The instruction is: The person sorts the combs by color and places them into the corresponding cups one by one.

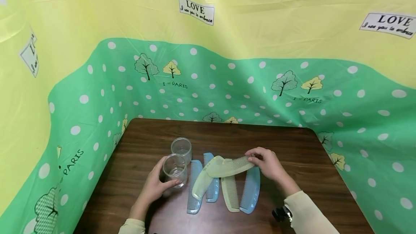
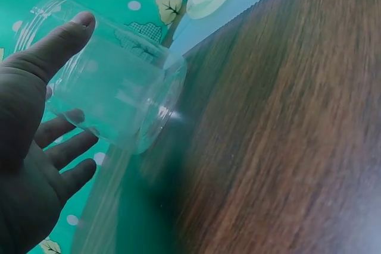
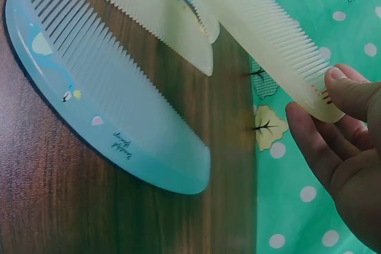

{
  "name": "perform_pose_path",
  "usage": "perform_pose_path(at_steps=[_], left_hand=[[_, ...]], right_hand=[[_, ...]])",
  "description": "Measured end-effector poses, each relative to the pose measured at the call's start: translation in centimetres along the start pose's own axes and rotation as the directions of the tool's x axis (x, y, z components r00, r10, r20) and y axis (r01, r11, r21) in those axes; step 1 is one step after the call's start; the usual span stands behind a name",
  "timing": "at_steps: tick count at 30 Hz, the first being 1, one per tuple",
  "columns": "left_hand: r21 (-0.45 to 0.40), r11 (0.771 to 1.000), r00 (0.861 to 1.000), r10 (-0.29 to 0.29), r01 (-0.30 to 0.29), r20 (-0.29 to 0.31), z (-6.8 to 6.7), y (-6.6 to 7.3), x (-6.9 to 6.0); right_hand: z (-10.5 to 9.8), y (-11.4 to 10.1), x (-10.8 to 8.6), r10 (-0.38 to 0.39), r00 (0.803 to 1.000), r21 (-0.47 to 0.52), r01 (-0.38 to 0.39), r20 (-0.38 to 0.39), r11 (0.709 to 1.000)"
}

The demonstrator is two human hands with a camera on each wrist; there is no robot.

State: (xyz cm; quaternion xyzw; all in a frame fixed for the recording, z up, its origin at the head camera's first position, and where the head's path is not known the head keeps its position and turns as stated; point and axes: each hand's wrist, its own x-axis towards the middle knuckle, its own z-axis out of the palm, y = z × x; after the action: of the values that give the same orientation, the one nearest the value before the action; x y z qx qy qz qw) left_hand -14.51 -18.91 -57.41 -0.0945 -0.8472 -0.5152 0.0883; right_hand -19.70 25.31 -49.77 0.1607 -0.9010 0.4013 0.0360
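Note:
My left hand (image 1: 155, 185) grips a clear jar (image 1: 175, 169) near the left of the combs. In the left wrist view, its thumb and fingers go round the see-through wall of the jar (image 2: 113, 81). My right hand (image 1: 268, 163) pinches one end of a pale yellow comb (image 1: 227, 169) between thumb and fingertips. That pinched end also shows in the right wrist view, where the yellow comb (image 3: 262, 34) slants above the table. Under and beside it lie two more yellow combs and three blue ones, among them a blue comb (image 3: 119, 99) nearest my right hand.
A second clear jar (image 1: 181, 145) stands just behind the held one. Combs lie on the dark wooden table (image 1: 276, 140), one yellow comb (image 1: 204, 183) across blue ones. Green and yellow patterned cloth (image 1: 227, 93) hangs around the back and sides. A black object (image 1: 282, 213) is by the right sleeve.

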Motion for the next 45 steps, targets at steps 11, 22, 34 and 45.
perform_pose_path(at_steps=[11,22,34,45], left_hand=[[-0.11,0.993,0.998,-0.036,0.031,-0.044,0.6,-0.1,-0.3],[-0.09,0.996,0.999,-0.022,0.02,-0.023,0.6,-0.1,-0.2],[-0.101,0.995,1.0,-0.025,0.023,-0.017,0.6,-0.1,-0.5],[-0.09,0.996,1.0,-0.011,0.01,-0.018,0.7,-0.1,-0.4]], right_hand=[[-0.8,-2.3,0.3,-0.059,0.998,0.031,0.06,-0.029,0.998],[-1.8,-4.8,1.0,-0.052,0.995,0.045,0.056,-0.082,0.997],[-2.1,-9.8,1.2,-0.108,0.983,0.161,0.132,-0.147,0.978],[-1.7,-13.7,2.2,-0.177,0.966,0.215,0.217,-0.191,0.952]])
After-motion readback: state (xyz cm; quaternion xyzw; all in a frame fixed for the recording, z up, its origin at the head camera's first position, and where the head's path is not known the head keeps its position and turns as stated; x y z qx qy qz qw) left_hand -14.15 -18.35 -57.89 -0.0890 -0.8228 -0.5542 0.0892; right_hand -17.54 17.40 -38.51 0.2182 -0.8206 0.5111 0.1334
